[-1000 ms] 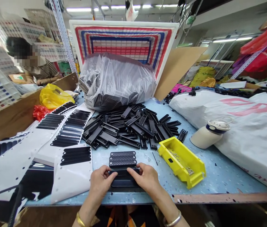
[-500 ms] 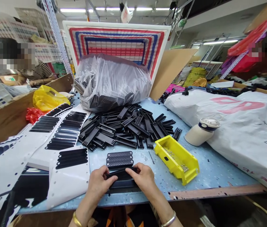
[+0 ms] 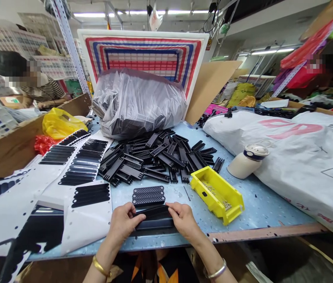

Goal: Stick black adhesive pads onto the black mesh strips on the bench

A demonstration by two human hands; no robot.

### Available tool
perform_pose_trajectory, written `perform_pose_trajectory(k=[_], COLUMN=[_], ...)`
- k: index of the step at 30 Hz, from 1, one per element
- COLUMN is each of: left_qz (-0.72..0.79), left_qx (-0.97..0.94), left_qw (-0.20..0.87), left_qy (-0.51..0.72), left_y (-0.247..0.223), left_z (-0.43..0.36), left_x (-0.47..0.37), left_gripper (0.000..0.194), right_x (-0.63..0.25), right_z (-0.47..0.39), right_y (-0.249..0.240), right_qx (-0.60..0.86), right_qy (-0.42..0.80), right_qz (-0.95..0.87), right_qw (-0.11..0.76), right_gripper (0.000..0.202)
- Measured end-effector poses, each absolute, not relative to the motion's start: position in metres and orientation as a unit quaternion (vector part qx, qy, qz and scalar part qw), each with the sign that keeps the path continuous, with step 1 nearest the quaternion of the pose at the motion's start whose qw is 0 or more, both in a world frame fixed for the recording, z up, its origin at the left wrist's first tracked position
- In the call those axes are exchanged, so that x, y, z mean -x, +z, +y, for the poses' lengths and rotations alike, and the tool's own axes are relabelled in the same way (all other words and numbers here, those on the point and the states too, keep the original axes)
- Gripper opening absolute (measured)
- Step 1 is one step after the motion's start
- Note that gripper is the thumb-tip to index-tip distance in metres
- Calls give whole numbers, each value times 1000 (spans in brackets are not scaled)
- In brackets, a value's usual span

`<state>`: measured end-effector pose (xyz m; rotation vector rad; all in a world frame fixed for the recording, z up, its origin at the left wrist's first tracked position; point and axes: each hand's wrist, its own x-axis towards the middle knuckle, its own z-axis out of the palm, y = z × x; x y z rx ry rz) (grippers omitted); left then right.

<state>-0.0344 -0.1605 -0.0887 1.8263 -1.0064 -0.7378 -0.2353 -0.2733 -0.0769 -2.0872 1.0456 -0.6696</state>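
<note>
Head view: both hands pinch a slanting black strip at the near edge of the table.
The left hand (image 3: 123, 222) grips the left end of the black strip (image 3: 156, 212) between thumb and fingers; the right hand (image 3: 184, 222) pinches the right end. Just nearer, a long black part (image 3: 156, 225) lies on the table (image 3: 260, 212); just beyond, patterned black pieces (image 3: 149, 192) lie together. Over the last second the strip has gone from level to slanting, and the right thumb has slid out to its end, leaving more of it bare; this suggests its position is being adjusted, not yet settled.
</note>
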Motion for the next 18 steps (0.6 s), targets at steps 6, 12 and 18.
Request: perform_pose_trajectory(k=[6, 12, 18], left_qz=[-418, -430, -428], left_qx=[-737, -737, -741], left_qw=[440, 432, 430], left_qy=[-299, -292, -287], left_y=[-86, -86, -89], left_z=[-163, -164, -165], left_x=[32, 31, 30], left_gripper=[27, 28, 28], right_x=[244, 238, 216], right_z=[-286, -290, -284], right_y=[-74, -77, -84], right_qx=[767, 761, 790], right_qy=[-252, -269, -271], right_qz=[437, 480, 473], right_qw=[397, 344, 281], right_gripper=[41, 43, 31])
